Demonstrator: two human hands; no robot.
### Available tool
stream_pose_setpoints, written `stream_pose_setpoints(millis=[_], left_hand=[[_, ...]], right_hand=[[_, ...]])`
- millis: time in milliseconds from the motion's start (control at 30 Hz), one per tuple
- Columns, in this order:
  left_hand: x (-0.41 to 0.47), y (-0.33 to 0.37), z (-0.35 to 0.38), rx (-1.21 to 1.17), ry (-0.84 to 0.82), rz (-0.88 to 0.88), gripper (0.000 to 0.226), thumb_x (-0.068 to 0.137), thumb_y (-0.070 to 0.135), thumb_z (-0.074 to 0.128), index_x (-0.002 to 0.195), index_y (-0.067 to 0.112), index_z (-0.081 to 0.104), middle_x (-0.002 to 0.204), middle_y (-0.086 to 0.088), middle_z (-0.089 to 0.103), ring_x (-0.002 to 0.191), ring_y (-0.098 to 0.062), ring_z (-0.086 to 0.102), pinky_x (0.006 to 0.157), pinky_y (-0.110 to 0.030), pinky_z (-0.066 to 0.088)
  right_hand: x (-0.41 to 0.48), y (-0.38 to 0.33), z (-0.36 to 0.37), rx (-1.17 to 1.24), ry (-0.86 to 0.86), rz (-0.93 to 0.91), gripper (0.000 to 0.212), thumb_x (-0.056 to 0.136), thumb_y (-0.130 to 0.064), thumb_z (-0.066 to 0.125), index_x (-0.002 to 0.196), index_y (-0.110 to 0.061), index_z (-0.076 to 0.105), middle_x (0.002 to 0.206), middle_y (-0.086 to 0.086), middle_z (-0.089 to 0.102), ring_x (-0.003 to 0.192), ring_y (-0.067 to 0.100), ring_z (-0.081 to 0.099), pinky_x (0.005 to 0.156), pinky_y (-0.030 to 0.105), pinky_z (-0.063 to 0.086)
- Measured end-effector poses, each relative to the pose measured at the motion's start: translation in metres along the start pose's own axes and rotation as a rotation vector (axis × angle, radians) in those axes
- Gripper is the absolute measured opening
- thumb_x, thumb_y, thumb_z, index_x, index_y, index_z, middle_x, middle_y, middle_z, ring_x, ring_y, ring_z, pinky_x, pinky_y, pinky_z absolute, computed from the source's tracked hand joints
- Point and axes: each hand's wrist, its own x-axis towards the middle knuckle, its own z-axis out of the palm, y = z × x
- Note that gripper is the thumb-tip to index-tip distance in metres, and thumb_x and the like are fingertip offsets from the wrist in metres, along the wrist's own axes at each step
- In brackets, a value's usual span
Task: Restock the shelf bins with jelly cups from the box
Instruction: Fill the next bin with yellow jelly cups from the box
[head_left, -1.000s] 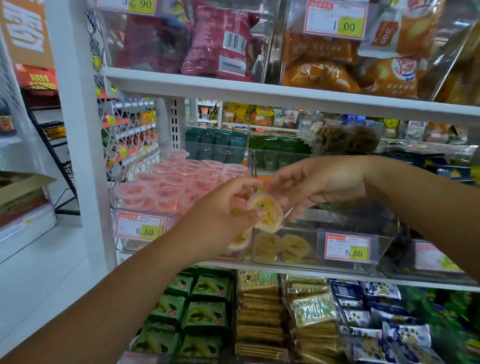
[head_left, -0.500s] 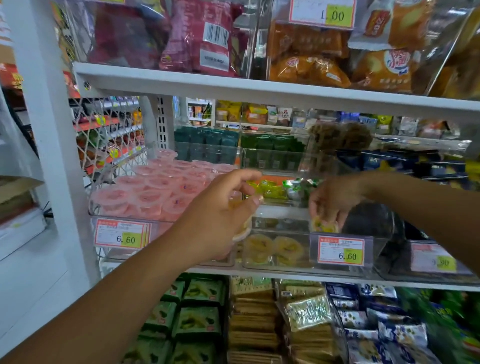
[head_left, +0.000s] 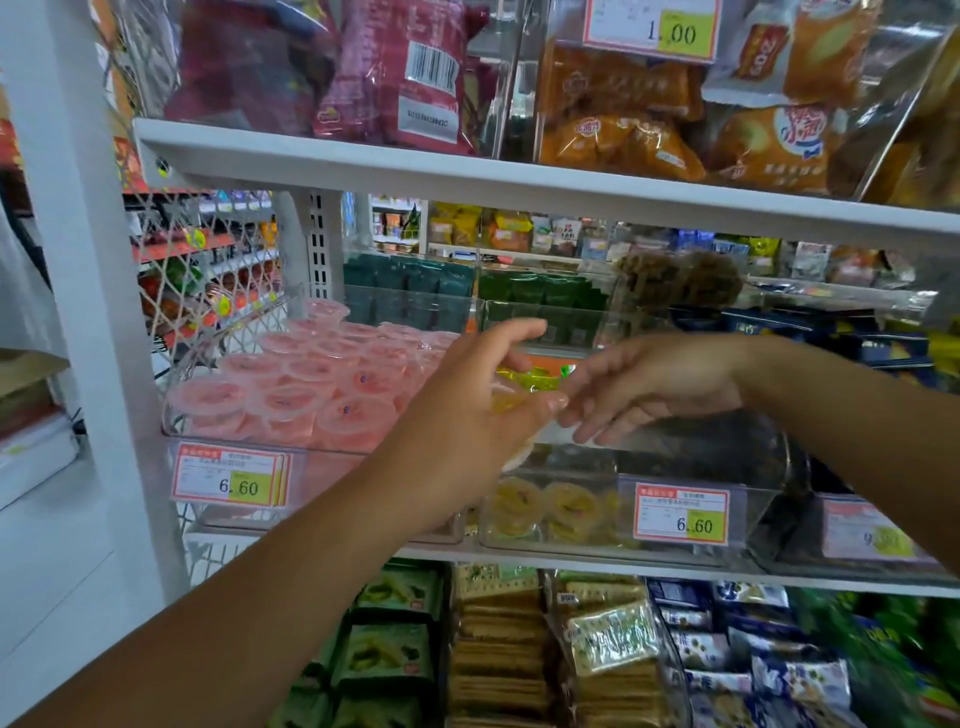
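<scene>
Yellow jelly cups (head_left: 506, 402) are held up in front of the shelf bins.
The cups are gripped in the left hand (head_left: 467, 415) in the middle of the frame, and a white cup edge is seen under the palm. The right hand (head_left: 654, 384) is stretched in from the right with loose, straight fingers. Nothing is held in it, and its fingertips are just beside a left fingertip. Below the hands, a clear bin (head_left: 571, 543) is seen with a few more yellow cups lying in it. At the left, a second bin (head_left: 332, 483) is filled with pink jelly cups (head_left: 291, 384). A price tag (head_left: 681, 512) marked 6.60 is stuck on each bin front.
</scene>
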Motion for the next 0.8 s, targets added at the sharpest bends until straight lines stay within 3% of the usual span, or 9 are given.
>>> stream_pose_setpoints(millis=[67,133,233,333,400,533,633,733,800], left_hand=[[0.008,0.003,0.012,0.001,0.008,0.052,0.064,0.089,0.039,0.063,0.142,0.047,0.029,0.127,0.018,0.037,0.104,0.016,0.04,0.074,-0.005,0.033],[0.014,0.007,0.026,0.029,0.01,0.111,0.074,0.087,0.039,0.066,0.146,0.046,0.022,0.125,0.019,0.028,0.102,0.018,0.036,0.075,0.001,0.035],[0.022,0.007,0.042,0.115,0.035,0.191,0.086,0.085,0.036,0.07,0.15,0.039,0.014,0.119,0.017,0.02,0.099,0.012,0.029,0.08,0.009,0.027],[0.023,0.005,0.05,0.149,0.034,0.219,0.093,0.082,0.038,0.073,0.151,0.037,0.009,0.122,0.012,0.023,0.101,0.009,0.025,0.08,0.011,0.02],[0.021,0.002,0.051,0.159,0.05,0.229,0.094,0.081,0.037,0.074,0.15,0.038,0.011,0.12,0.015,0.027,0.103,0.007,0.029,0.081,0.006,0.026],[0.022,-0.007,0.044,0.187,0.129,0.18,0.084,0.079,0.03,0.077,0.145,0.035,0.026,0.106,0.02,0.046,0.099,0.004,0.046,0.08,-0.008,0.038],[0.023,-0.013,0.046,0.354,0.101,0.329,0.079,0.08,0.024,0.077,0.143,0.03,0.03,0.113,0.01,0.053,0.105,-0.002,0.046,0.084,-0.009,0.036],[0.025,-0.014,0.051,0.451,0.063,0.408,0.081,0.08,0.018,0.077,0.141,0.029,0.025,0.121,0.003,0.054,0.11,-0.006,0.043,0.089,-0.01,0.029],[0.023,-0.013,0.053,0.466,0.052,0.416,0.083,0.08,0.02,0.077,0.144,0.027,0.024,0.129,0.001,0.051,0.116,-0.007,0.04,0.095,-0.005,0.021]], right_hand=[[-0.015,-0.017,0.001,0.339,-0.206,-0.111,0.04,0.096,-0.013,0.049,0.135,-0.005,0.048,0.127,0.023,0.06,0.114,0.037,0.061,0.094,0.038,0.053],[-0.022,-0.022,0.005,0.427,-0.296,-0.14,0.045,0.097,-0.019,0.044,0.139,-0.002,0.042,0.125,0.027,0.059,0.105,0.034,0.065,0.09,0.038,0.055],[-0.026,-0.017,0.008,0.416,-0.173,-0.123,0.039,0.093,-0.012,0.049,0.127,0.006,0.05,0.096,0.014,0.071,0.079,0.016,0.07,0.078,0.028,0.059],[-0.031,-0.01,0.003,0.37,-0.039,-0.104,0.026,0.085,-0.007,0.056,0.108,0.003,0.064,0.094,0.014,0.071,0.078,0.015,0.07,0.072,0.025,0.059],[-0.034,-0.005,-0.002,0.364,0.026,-0.106,0.018,0.081,-0.005,0.059,0.095,0.0,0.068,0.096,0.016,0.071,0.084,0.018,0.07,0.079,0.027,0.059],[-0.036,0.003,-0.01,0.498,0.015,-0.133,0.022,0.08,-0.003,0.065,0.1,0.005,0.069,0.113,0.024,0.065,0.1,0.025,0.068,0.09,0.031,0.055],[-0.032,0.005,-0.012,0.557,-0.034,-0.075,0.042,0.081,-0.015,0.07,0.116,0.007,0.062,0.122,0.027,0.061,0.102,0.026,0.068,0.085,0.031,0.057],[-0.026,0.003,-0.015,0.474,0.031,0.061,0.031,0.081,-0.005,0.059,0.109,0.006,0.063,0.107,0.022,0.067,0.086,0.022,0.072,0.072,0.025,0.06],[-0.023,0.002,-0.022,0.401,0.064,0.098,0.027,0.076,0.0,0.06,0.102,0.003,0.067,0.099,0.018,0.07,0.083,0.021,0.071,0.07,0.024,0.06]])
